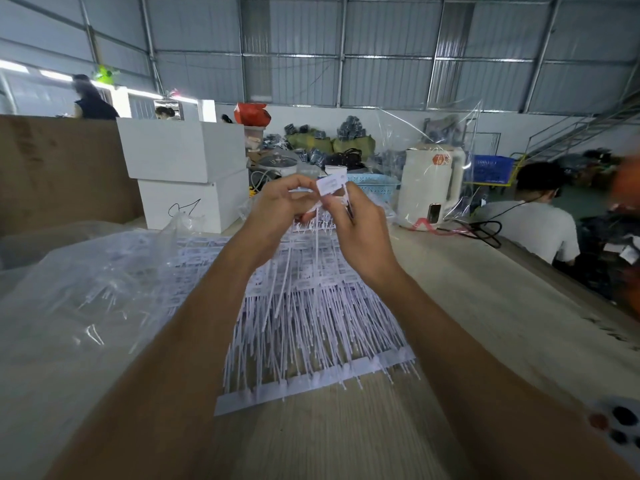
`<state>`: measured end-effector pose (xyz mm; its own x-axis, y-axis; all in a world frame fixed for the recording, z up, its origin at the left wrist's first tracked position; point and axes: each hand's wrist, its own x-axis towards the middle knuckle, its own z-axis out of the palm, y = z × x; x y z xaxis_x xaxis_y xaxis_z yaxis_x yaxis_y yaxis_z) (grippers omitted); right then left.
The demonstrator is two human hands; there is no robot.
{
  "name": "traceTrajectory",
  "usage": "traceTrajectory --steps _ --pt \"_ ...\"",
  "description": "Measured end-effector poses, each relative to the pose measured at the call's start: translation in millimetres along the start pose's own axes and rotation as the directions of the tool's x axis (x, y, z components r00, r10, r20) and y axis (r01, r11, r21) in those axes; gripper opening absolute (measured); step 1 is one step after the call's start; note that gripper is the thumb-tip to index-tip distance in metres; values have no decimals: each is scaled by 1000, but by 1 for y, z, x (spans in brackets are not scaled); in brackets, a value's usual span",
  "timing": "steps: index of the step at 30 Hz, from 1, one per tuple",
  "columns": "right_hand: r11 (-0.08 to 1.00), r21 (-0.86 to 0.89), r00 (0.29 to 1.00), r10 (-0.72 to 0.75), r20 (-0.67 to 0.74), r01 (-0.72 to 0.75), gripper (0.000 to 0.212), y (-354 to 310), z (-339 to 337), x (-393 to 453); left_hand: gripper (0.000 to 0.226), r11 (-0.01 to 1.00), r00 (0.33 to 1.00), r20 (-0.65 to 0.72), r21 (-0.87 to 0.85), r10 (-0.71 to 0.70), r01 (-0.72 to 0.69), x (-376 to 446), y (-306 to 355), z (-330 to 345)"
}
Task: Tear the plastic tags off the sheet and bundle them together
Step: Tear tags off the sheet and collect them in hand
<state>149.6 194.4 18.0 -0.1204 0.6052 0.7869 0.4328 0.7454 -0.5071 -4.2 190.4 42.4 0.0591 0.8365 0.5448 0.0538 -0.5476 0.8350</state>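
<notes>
Hands raised above the worktop [467, 306]: left hand [277, 209] and right hand [360, 223] each pinch the plastic tags [330, 187], gathering them; tag sheets [311, 306] lie below

Both hands holding tags above sheet.
Left hand [277, 206] and right hand [360, 223] are pinching a bundle of thin white plastic tags [330, 184] over the white tag sheet [311, 341].

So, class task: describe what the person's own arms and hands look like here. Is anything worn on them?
Both forearms are bare up to the frame edge: no sleeves, gloves, watch or bands show. The left hand and right hand show no rings or markings, and no cables are attached.
</notes>
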Motion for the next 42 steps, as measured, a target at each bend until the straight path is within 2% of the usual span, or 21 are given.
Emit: traceTrajectory --steps 2,5,8,10,13,15,18,20,22,24,26,28,30,33,36,38,42 --pt "1000 -12 998 18 -62 -19 19 -2 3 -2 15 1000 1000 6 -1 -9 9 3 3 0" --pt "978 -208 992 -24 -123 -2 34 -3 5 -8 21 999 999 27 25 -46 45 6 6 0" --pt "944 -330 980 -52 -194 -15 36 -2 10 -11 23 994 996 46 76 -80 77 7 8 1" --pt "926 -374 961 -152 -231 56 39 -4 8 -14 29 990 990 65 75 -123 118 8 9 0" --pt "829 -501 891 -399 -217 249 24 -4 5 -18 28 980 977 119 114 -177 164 9 13 -2" --pt "802 -531 866 -446 -227 274 20 0 3 -18 33 970 960 170 138 -224 202 8 13 -6" --pt "904 -425 903 -218 -371 44 21 9 -13 -4 30 956 937 225 180 -268 231 5 11 -12" --pt "965 -235 910 6 -416 -114 22 12 -24 5 22 962 962 156 195 -223 191 4 11 -16" --pt "973 -50 909 191 -371 -225 30 11 -22 12 16 971 984 100 204 -145 122 4 12 -14" --pt "943 94 909 333 -250 -320 32 8 -15 17 16 970 990 98 231 -105 80 3 13 -10" --pt "888 269 905 412 -103 -373 31 2 -11 21 19 961 991 103 270 -82 51 2 12 -8" --pt "835 384 907 422 14 -395 35 0 -12 22 20 958 997 73 288 -36 13 1 13 -8" --pt "815 418 909 409 76 -401 40 -2 -13 20 17 956 999 47 291 27 -40 1 14 -9" --pt "826 352 897 424 129 -441 45 -4 -6 16 14 951 993 75 291 89 -108 1 15 -9" --pt "739 398 839 478 259 -544 58 -5 0 12 13 929 982 69 316 178 -190 0 14 -8" --pt "722 417 833 455 314 -552 62 -2 0 9 14 907 975 55 360 213 -219 0 13 -9" --pt "685 488 839 404 364 -541 43 4 -1 7 14 904 975 107 366 195 -221 -1 9 -11"
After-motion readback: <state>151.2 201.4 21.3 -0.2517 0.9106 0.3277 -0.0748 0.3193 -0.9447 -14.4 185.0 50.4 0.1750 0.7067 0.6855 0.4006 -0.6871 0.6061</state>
